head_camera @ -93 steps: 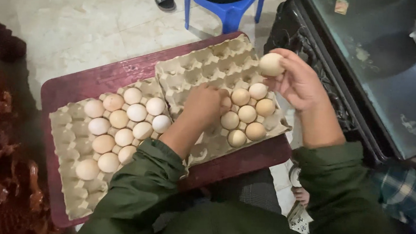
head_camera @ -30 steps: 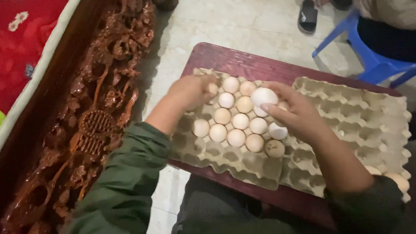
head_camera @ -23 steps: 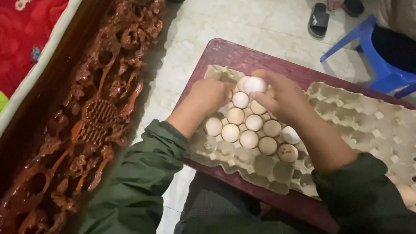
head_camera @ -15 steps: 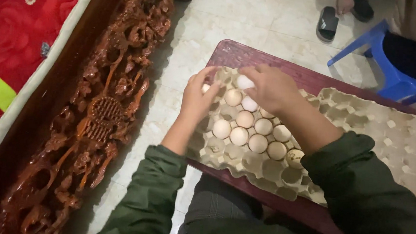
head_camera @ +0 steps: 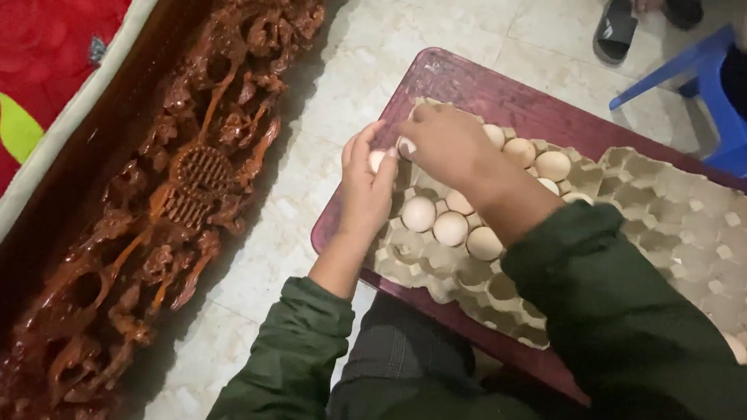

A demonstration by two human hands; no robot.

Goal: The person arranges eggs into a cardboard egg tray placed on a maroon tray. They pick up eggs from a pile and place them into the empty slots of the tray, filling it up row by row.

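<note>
**A:** What fills the view, biggest things first?

**B:** A carved dark wooden furniture edge (head_camera: 171, 185) runs down the left of the frame, with red floral fabric (head_camera: 23, 40) in the upper left. A pale tiled floor (head_camera: 306, 160) lies at centre. Right of it sits a low maroon desk (head_camera: 489, 95) carrying two grey pulp egg trays: one at centre (head_camera: 441, 260), another (head_camera: 709, 236) on the right, mostly bare. A blue plastic stool (head_camera: 710, 103) stands in the upper right.

**B:** The person wears green sleeves.

**A:** And the hands?

**B:** The left hand (head_camera: 368, 183) rests at the centre tray's left edge, fingers curled around a small pale egg (head_camera: 377, 159), seemingly steadying the tray as well. The right hand (head_camera: 450, 145) reaches across the upper left cups, fingertips pinched on another egg (head_camera: 407, 147), only partly visible, just above a cup.

**A:** How do the eggs look?

**B:** Smooth, cream to light tan. Several sit upright in cups (head_camera: 450, 228) beside the right wrist, likely kept apart so the shells do not knock together.
</note>
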